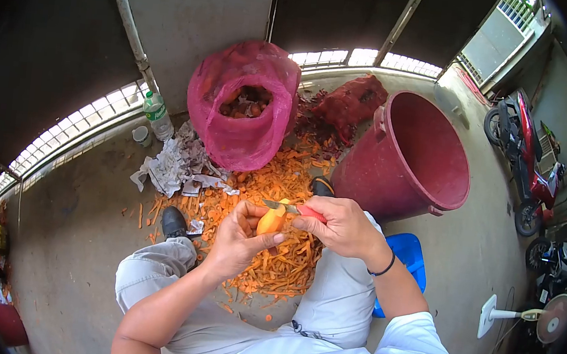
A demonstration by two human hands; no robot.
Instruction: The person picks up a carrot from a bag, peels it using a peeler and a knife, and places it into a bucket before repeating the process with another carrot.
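My left hand (245,237) is closed around a peeled carrot (269,222), its thick end pointing up and away from me. In my right hand (337,226) is a small knife (309,213) with a red handle. The blade lies across the top end of the carrot and seems to touch it. Beneath both hands, a wide heap of orange carrot peelings (281,269) covers the floor between my feet.
Beyond the heap stands an open pink plastic bag (245,146) with vegetables inside. A red mesh sack (353,107) lies behind a large maroon bin (394,164). Crumpled paper (174,165) and a plastic bottle (158,117) are at left; a blue plastic object (407,257) is by my right leg.
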